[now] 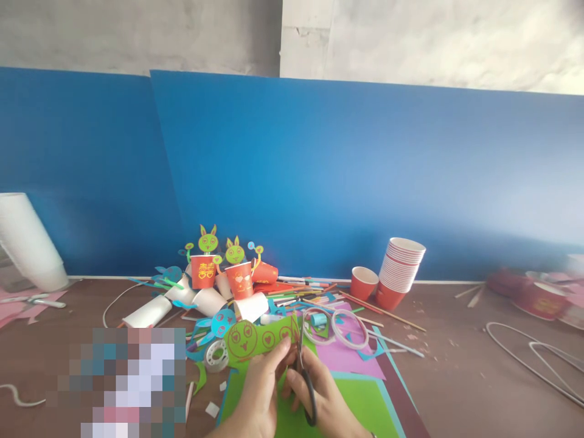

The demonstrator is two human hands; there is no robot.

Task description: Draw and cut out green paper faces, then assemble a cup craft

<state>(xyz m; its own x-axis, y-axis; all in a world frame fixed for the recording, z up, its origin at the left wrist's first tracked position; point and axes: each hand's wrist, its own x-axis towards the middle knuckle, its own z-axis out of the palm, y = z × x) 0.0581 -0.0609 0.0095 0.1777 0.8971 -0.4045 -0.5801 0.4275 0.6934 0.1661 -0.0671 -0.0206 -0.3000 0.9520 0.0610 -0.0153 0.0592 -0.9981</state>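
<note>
Near the bottom centre, my left hand is closed on a green paper strip with a drawn face and small circles with hearts. Black-handled scissors are in my right hand, its fingers wrapped round the handles. The blades point up and away at the strip's right end, near my left fingertips. Green and blue sheets lie below both hands. A white tape roll sits left of the strip.
Behind are red cups with green rabbit figures, scattered coloured pens, two clear rings and purple paper. A stack of cups stands right; white cups lean far left. A blue panel rises behind.
</note>
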